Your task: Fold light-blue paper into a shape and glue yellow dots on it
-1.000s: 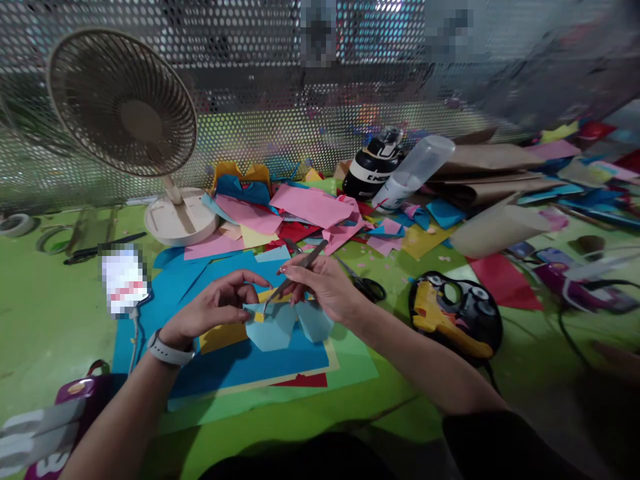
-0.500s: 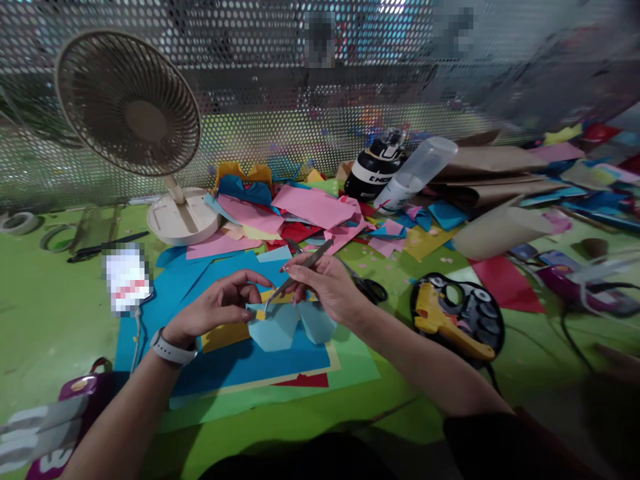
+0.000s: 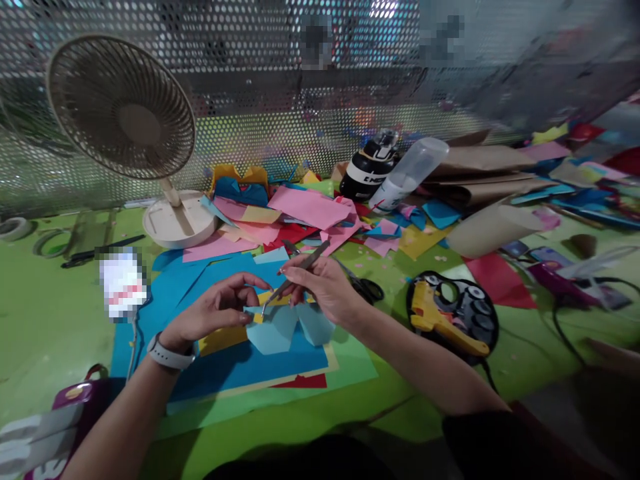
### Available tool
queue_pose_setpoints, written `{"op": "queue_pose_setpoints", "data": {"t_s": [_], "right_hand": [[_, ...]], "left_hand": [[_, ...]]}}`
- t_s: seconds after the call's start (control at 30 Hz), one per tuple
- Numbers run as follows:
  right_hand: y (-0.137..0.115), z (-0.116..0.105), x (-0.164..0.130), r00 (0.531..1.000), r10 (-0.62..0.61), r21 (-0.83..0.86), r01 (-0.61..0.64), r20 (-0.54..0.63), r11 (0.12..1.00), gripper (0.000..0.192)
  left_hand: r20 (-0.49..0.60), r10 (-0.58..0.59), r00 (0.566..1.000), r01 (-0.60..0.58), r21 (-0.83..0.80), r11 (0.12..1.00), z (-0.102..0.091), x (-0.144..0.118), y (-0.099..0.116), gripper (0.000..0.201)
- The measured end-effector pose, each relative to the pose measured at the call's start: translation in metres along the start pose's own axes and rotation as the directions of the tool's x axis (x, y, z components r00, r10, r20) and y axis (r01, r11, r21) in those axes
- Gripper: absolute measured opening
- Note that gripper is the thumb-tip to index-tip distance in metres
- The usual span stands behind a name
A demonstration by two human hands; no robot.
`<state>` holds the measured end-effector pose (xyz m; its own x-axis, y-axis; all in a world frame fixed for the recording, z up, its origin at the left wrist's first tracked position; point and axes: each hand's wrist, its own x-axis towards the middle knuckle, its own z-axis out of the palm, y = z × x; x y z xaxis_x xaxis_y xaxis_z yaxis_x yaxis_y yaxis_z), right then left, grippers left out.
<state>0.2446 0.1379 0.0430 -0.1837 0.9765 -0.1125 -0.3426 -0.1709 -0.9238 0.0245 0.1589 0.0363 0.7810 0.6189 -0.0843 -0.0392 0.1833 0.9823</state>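
My left hand [image 3: 213,311] pinches the left edge of a light blue folded paper piece [image 3: 280,327], a white watch on its wrist. My right hand [image 3: 323,287] grips metal tweezers [image 3: 295,275] like a pen, their tip touching the paper's top left corner near my left fingertips. The light blue piece hangs just above a stack of blue, yellow and green sheets [image 3: 240,370] on the green table.
A desk fan [image 3: 125,127] stands back left. Loose coloured paper scraps [image 3: 300,210] pile behind the hands, with scissors [image 3: 367,288] to the right. A yellow glue gun on a dark tray [image 3: 453,313], bottles [image 3: 395,170] and brown paper rolls [image 3: 490,227] lie right. Tape rolls [image 3: 20,230] far left.
Both hands hold nearly the same pose on the paper and tweezers. A pink sheet in the pile near the fan base has shifted, showing yellow paper.
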Motion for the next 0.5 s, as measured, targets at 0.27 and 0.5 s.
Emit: {"op": "queue_pose_setpoints", "data": {"t_s": [0.27,0.5], "right_hand": [[-0.0069,-0.0032,-0.0046,0.999,-0.027,-0.002,0.027,-0.031,1.0,0.032],[-0.0037,0.0038,-0.0089,0.996,-0.069,0.036,0.071,-0.05,0.997,0.033]], "left_hand": [[-0.018,-0.004,1.0,0.005,0.038,0.999,0.0023,-0.0007,0.0078,0.041],[-0.009,0.04,0.999,-0.04,0.051,0.998,0.0038,-0.0026,0.0087,0.043]]}}
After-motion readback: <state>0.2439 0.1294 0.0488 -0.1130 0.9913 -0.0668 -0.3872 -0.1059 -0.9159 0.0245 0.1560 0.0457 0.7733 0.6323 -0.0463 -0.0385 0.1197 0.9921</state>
